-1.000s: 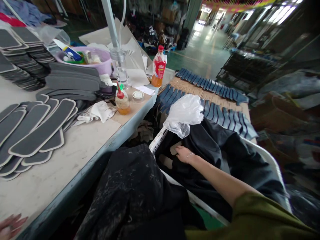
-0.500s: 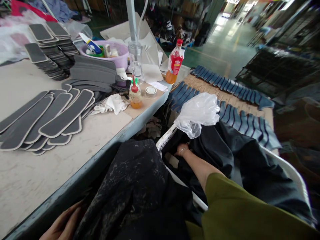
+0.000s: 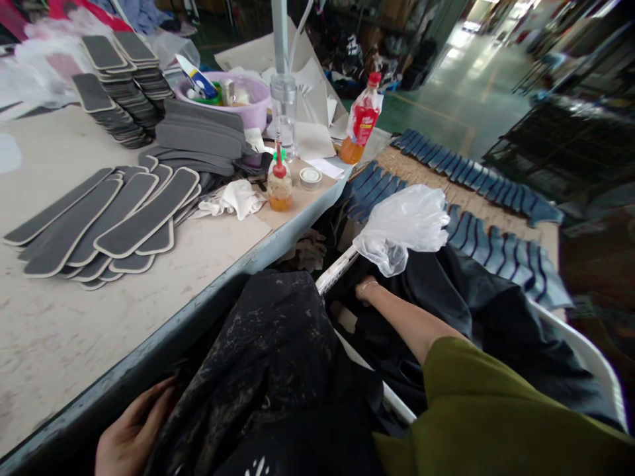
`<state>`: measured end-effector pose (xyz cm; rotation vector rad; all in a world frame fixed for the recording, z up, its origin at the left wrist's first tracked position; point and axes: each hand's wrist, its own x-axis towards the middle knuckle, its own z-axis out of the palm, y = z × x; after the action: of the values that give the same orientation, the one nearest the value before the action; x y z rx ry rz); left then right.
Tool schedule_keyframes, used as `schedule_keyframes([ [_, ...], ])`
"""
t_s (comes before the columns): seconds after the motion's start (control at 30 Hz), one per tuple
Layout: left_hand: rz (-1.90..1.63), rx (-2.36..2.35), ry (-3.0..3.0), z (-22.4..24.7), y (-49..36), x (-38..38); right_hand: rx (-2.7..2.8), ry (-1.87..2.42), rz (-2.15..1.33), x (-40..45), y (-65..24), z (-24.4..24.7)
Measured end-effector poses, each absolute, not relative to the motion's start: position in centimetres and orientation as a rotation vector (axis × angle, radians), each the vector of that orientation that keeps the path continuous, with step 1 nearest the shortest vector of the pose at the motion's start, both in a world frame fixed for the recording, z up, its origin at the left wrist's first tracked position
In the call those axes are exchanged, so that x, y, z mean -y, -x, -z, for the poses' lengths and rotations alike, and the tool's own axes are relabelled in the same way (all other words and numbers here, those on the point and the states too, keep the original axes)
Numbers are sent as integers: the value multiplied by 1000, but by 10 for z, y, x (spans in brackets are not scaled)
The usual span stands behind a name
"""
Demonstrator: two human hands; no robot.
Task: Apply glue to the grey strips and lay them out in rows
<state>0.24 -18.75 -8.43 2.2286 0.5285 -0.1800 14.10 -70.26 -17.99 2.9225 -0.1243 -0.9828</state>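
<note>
Black fabric (image 3: pixel 441 284) is around the right hand (image 3: pixel 364 289), now deeper in the white basket (image 3: pixel 338 270); left hand (image 3: pixel 131 433) has dropped beside the dark apron (image 3: pixel 278 337). Can't tell either grip tbh.

Both hands partly hidden; edges and background poor.
From my feed the fingers of the right hand (image 3: pixel 364 289) are lost down in the white basket (image 3: pixel 602 370) among black fabric (image 3: pixel 436 284), so I can't tell what they touch; the left hand (image 3: pixel 131 436) has its fingertips hidden in shadow by the black apron (image 3: pixel 278 337) and its wrist cut by the bottom edge, grip unclear, olive sleeve (image 3: pixel 496 403) runs out of frame and covers part of the basket rim, red bottle label (image 3: pixel 364 124) too small for me to read, dark rack (image 3: pixel 560 142) at right blurred.
</note>
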Motion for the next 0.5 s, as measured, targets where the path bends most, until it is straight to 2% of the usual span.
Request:
schedule_keyframes([
  [0.27, 234, -474, -2215, 87, -9, 185, 200, -2876, 1030, 752, -99, 135],
  [0.5, 261, -453, -2210, 84, -8, 185, 328, -2953, 936, 762, -95, 137],
])
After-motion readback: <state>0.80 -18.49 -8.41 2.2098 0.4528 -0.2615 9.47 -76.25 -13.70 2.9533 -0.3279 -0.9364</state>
